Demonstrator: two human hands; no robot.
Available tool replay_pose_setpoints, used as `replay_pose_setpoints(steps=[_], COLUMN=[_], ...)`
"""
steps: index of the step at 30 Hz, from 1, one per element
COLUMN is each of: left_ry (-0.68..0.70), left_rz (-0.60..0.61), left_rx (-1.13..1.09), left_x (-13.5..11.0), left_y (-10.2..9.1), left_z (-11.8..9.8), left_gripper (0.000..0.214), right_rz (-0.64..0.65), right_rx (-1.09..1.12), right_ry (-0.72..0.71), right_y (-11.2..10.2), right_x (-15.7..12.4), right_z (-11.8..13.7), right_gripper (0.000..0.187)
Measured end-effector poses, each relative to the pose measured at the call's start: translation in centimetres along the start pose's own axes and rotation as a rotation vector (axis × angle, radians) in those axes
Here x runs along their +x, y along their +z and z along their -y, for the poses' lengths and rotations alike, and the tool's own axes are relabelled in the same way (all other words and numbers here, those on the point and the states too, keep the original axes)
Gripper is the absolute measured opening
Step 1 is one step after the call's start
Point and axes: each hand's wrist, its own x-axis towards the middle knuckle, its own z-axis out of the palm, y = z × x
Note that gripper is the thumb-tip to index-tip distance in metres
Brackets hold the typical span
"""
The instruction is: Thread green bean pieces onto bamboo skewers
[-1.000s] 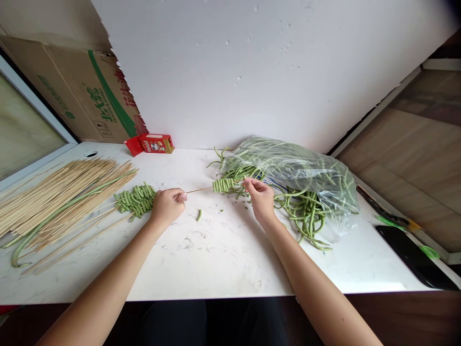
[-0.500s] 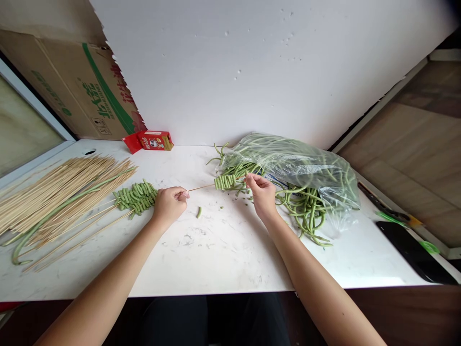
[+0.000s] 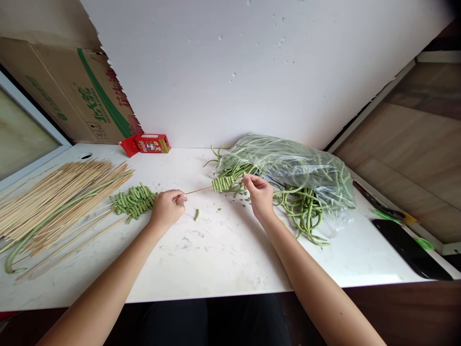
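My left hand (image 3: 167, 210) is closed around a thin wooden skewer (image 3: 199, 190), which points to the right and slightly upward. Several short green bean pieces (image 3: 223, 183) sit side by side across the skewer near its far end. At the skewer's tip, the thumb and fingers of my right hand (image 3: 260, 194) pinch a small piece of green bean, mostly hidden by the fingertips. Beside my left hand lie loaded bean skewers (image 3: 133, 201), their bare sticks pointing left. One loose bean piece (image 3: 197, 215) rests on the white table (image 3: 216, 259) between my forearms.
A pile of bare skewers (image 3: 65, 192) with a long bean across it lies left. Behind my right hand, a clear plastic bag (image 3: 306, 161) holds long green beans, some spilling out (image 3: 306, 211). A red box (image 3: 153, 143) stands at the wall; a black phone (image 3: 406, 247) lies right.
The whole view has shifted slightly, so things appear a little further left. Both hands keep their hold, and the bean pieces on the skewer look the same.
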Motion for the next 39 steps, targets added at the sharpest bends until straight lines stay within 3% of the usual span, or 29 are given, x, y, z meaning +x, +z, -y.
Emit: replay_pose_setpoints(steps=[6,39], left_ry=[0.057,0.081], left_rz=[-0.011,0.019], left_rx=[0.007,-0.009], left_x=[0.00,-0.44], left_y=[0.04,0.53], left_z=[-0.16,-0.12], left_gripper=[0.020,0.022], right_rz=[-0.022,-0.034], right_rx=[0.020,0.041], right_ry=[0.001,-0.058], right_y=[0.10,0.28], right_x=[-0.20,-0.46], right_z=[0.05,0.33], right_gripper=[0.040,0.041])
